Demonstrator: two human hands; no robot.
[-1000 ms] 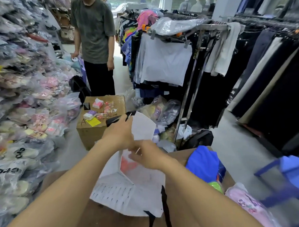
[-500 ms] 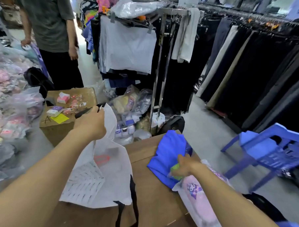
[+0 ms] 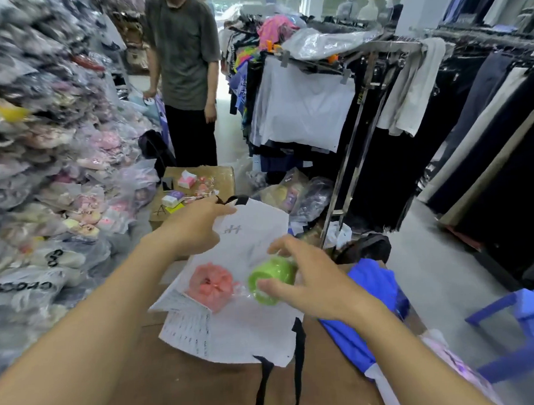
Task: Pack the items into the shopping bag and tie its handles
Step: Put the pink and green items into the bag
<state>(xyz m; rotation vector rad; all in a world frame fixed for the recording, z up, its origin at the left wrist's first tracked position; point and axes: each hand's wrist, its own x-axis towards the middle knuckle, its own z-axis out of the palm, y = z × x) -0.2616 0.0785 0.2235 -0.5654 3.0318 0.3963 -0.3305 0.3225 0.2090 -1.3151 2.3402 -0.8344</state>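
- Two hands work over one white shopping bag [image 3: 235, 335] that lies on a brown table [image 3: 182, 386], its mouth lifted toward the far side and its black handle [image 3: 294, 363] trailing off the near edge.
- Far left, stacks of plastic-wrapped goods [image 3: 44, 181] rise in a wall; just beyond the bag stands a cardboard box [image 3: 219, 180] with small packets on its top.
- Left hand [image 3: 193, 230] — fingers pinched shut on the bag's upper rim, holding that edge up so the mouth stays open; a second black handle peeks out just past the fingertips.
- Inside the bag, seen through its thin wall, sits a pink wrapped item [image 3: 211, 284], low and to the left.
- Beside it, right of the pink one and close but not clearly touching, is a green item in clear wrap [image 3: 272, 278], at the bag's mouth.
- Right hand [image 3: 318, 282] — fingers spread and curled around the green item; the thumb lies at its near side, the other fingers arch over its top. Whether they press it firmly I cannot tell through the blur.
- Right of the bag, a blue cloth [image 3: 371, 305] lies on the table under the right forearm, with a pale pink packet [image 3: 444, 357] at the near right corner.
- Farther right, a blue plastic stool [image 3: 528, 319] stands on the floor; behind, a clothes rack [image 3: 347, 113] and a standing person in a grey shirt [image 3: 185, 52].
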